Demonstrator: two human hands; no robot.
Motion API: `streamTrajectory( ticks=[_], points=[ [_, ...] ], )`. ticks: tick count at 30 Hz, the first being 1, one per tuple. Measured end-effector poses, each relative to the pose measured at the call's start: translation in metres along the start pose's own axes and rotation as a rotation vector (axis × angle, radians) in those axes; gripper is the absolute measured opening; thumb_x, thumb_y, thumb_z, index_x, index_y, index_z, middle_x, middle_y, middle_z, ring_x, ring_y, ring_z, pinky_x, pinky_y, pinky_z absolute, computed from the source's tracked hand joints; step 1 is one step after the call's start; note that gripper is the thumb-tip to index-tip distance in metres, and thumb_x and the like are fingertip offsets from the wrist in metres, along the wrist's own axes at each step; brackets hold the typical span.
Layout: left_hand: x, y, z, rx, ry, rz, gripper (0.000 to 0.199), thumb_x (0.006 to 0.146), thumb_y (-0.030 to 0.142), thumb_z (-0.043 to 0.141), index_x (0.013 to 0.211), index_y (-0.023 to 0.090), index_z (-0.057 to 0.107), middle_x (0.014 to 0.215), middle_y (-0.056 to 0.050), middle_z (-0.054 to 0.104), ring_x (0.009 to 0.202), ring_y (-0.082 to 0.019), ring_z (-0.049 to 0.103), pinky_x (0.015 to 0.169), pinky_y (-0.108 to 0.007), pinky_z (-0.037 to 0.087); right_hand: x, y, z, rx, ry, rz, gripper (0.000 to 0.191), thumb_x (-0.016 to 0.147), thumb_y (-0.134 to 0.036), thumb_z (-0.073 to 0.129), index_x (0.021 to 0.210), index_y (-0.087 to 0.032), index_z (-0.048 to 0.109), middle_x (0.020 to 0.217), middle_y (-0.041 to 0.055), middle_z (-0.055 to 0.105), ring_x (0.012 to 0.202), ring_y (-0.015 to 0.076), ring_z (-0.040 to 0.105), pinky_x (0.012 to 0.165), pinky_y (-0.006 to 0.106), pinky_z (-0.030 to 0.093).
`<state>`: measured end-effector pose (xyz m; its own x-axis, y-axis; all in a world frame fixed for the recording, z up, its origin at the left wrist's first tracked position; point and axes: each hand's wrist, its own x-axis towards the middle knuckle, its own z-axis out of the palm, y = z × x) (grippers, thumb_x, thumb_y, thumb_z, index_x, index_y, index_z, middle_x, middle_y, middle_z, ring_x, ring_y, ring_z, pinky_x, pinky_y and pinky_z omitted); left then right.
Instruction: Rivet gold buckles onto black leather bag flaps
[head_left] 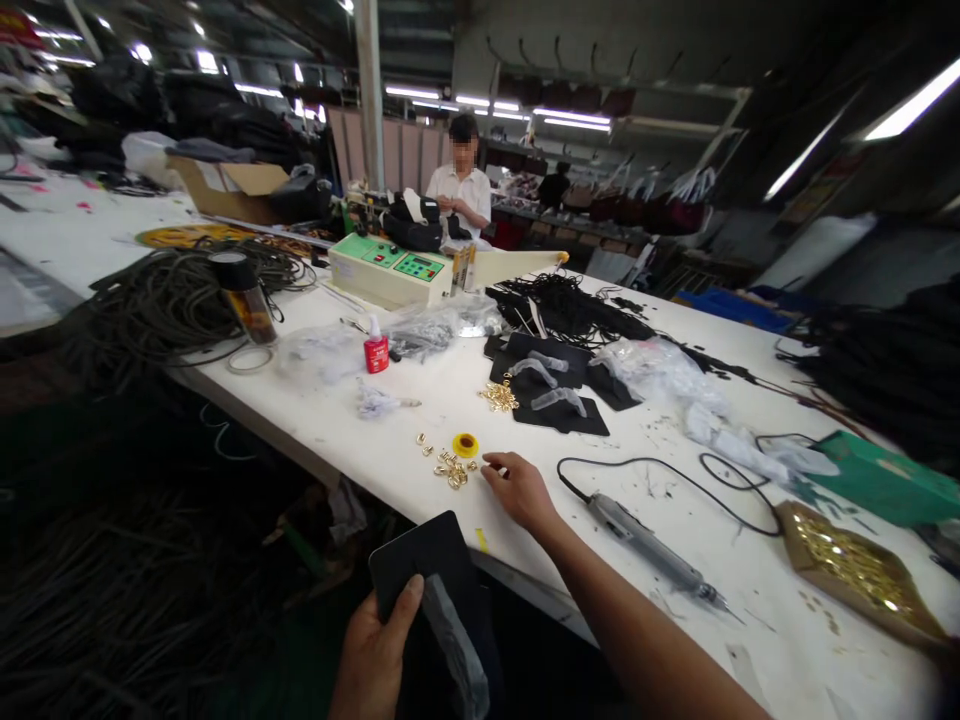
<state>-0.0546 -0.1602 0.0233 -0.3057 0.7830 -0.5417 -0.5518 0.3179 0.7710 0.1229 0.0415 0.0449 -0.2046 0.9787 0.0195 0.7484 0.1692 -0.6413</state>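
My left hand (379,640) grips a black panel (427,560), thumb on its face and fingers hidden behind it. A strip wrapped in cloudy plastic (454,640) is attached to the panel and hangs down. My right hand (517,488) reaches over the near edge of the white table, fingertips slightly apart. Beside those fingertips lies a loose pile of small gold metal fittings (454,472). I see nothing held between them. A yellow ring-shaped roll (465,445) sits just behind the pile.
A grey corded screwdriver (652,545) lies right of my forearm. Beyond it stands a box of gold pieces (855,565). Farther back are black panels (562,415), more fittings (500,396), a red bottle (376,352) and a machine (390,270). A person (461,190) works behind.
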Motion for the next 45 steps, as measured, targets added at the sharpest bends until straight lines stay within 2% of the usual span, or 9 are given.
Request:
streamTrajectory(
  ticks=[5, 11, 15, 18, 21, 27, 30, 35, 45],
  points=[
    [-0.005, 0.006, 0.004, -0.025, -0.03, -0.006, 0.058, 0.071, 0.052, 0.09, 0.114, 0.014, 0.079, 0.102, -0.012, 0.084, 0.093, -0.034, 0.081, 0.088, -0.045, 0.065, 0.02, 0.002, 0.017, -0.096, -0.032, -0.024, 0.027, 0.097, -0.037, 0.063, 0.117, -0.028, 0.08, 0.106, 0.0047, 0.075, 0.093, 0.022, 0.069, 0.081, 0.032, 0.047],
    [0.004, 0.01, 0.001, 0.016, -0.081, 0.003, 0.053, 0.076, 0.048, 0.089, 0.115, 0.014, 0.078, 0.106, -0.013, 0.083, 0.095, -0.031, 0.08, 0.098, -0.046, 0.061, 0.019, 0.005, 0.027, -0.132, -0.006, -0.044, 0.02, 0.095, -0.038, 0.066, 0.107, -0.031, 0.08, 0.102, 0.0015, 0.072, 0.087, 0.0176, 0.067, 0.073, 0.029, 0.043],
    [0.005, 0.016, 0.002, 0.018, -0.087, 0.048, 0.05, 0.079, 0.043, 0.087, 0.118, 0.014, 0.078, 0.106, -0.011, 0.083, 0.096, -0.029, 0.08, 0.099, -0.045, 0.06, 0.017, 0.005, 0.026, 0.018, 0.045, -0.08, 0.01, 0.089, -0.03, 0.07, 0.091, -0.024, 0.077, 0.098, 0.001, 0.073, 0.08, 0.0151, 0.064, 0.073, 0.028, 0.045],
    [0.005, 0.02, 0.004, 0.034, -0.081, 0.087, 0.05, 0.081, 0.042, 0.085, 0.121, 0.014, 0.077, 0.108, -0.011, 0.083, 0.097, -0.028, 0.079, 0.098, -0.044, 0.06, -0.005, -0.007, 0.013, 0.266, 0.038, -0.054, 0.017, 0.089, -0.036, 0.069, 0.088, -0.019, 0.075, 0.087, 0.0021, 0.073, 0.072, 0.0152, 0.062, 0.069, 0.028, 0.047],
    [0.003, 0.024, 0.005, 0.113, -0.064, 0.146, 0.048, 0.083, 0.043, 0.084, 0.12, 0.013, 0.077, 0.105, -0.011, 0.083, 0.097, -0.028, 0.079, 0.095, -0.042, 0.062, -0.049, -0.03, -0.004, 0.484, -0.007, -0.003, 0.023, 0.089, -0.041, 0.071, 0.088, -0.018, 0.075, 0.075, 0.001, 0.071, 0.064, 0.0144, 0.06, 0.061, 0.026, 0.046],
    [-0.015, 0.035, 0.016, 0.501, -0.03, 0.338, 0.04, 0.086, 0.044, 0.079, 0.111, 0.013, 0.08, 0.095, -0.005, 0.083, 0.086, -0.024, 0.078, 0.076, -0.03, 0.062, -0.13, -0.063, -0.011, 0.469, -0.044, -0.069, 0.01, 0.09, -0.025, 0.07, 0.084, -0.02, 0.077, 0.075, 0.0001, 0.074, 0.065, 0.0133, 0.064, 0.06, 0.023, 0.049],
    [-0.027, 0.033, 0.024, 0.64, -0.034, 0.406, 0.036, 0.087, 0.043, 0.077, 0.108, 0.014, 0.081, 0.091, -0.004, 0.083, 0.082, -0.023, 0.077, 0.071, -0.027, 0.061, -0.147, -0.06, -0.009, 0.434, 0.037, -0.059, 0.009, 0.089, -0.021, 0.07, 0.083, -0.021, 0.077, 0.077, 0.0001, 0.075, 0.067, 0.0134, 0.067, 0.062, 0.023, 0.05],
    [-0.041, 0.018, 0.029, 0.765, -0.041, 0.5, 0.037, 0.09, 0.042, 0.075, 0.113, 0.015, 0.08, 0.098, -0.004, 0.084, 0.088, -0.023, 0.078, 0.079, -0.028, 0.061, -0.166, -0.048, -0.012, 0.424, 0.163, -0.068, 0.008, 0.089, -0.02, 0.07, 0.083, -0.021, 0.076, 0.076, -0.0005, 0.075, 0.065, 0.0131, 0.067, 0.063, 0.023, 0.051],
    [-0.064, 0.001, 0.041, 0.787, -0.064, 0.553, 0.037, 0.089, 0.041, 0.076, 0.118, 0.017, 0.08, 0.105, -0.003, 0.084, 0.091, -0.023, 0.078, 0.083, -0.028, 0.061, -0.191, -0.031, -0.021, 0.446, 0.301, -0.211, 0.01, 0.093, -0.02, 0.068, 0.089, -0.022, 0.076, 0.08, 0.001, 0.076, 0.071, 0.0152, 0.07, 0.07, 0.027, 0.055]
  ],
)
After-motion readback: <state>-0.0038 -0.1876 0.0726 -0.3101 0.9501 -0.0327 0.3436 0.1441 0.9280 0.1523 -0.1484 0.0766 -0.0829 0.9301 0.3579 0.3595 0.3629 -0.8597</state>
